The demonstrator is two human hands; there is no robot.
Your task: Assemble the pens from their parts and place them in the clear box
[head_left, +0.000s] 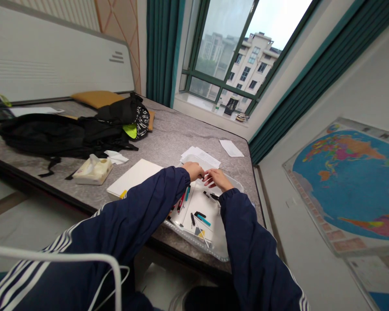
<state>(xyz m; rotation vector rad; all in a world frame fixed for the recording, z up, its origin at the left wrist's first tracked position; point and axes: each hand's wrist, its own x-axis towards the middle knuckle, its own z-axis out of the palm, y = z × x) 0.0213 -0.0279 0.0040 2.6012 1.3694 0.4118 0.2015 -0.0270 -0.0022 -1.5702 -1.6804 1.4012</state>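
My left hand [193, 170] and my right hand [218, 179] meet fingertip to fingertip above a clear plastic pouch [210, 242] lying on the grey bed surface [168, 138]. Both hands pinch a small item between them that is too tiny to name. On white paper [199, 203] over the pouch lie several pens and caps [199, 217], some black, some teal, one red [181, 202]. Dark blue striped sleeves cover both arms.
A white notebook [134, 178] lies left of my hands, a tissue pack [92, 170] further left. Black bags [68, 134] sprawl at the back left. Loose sheets [201, 156] and a slip of paper [231, 148] lie beyond. A world map [350, 185] hangs on the right wall.
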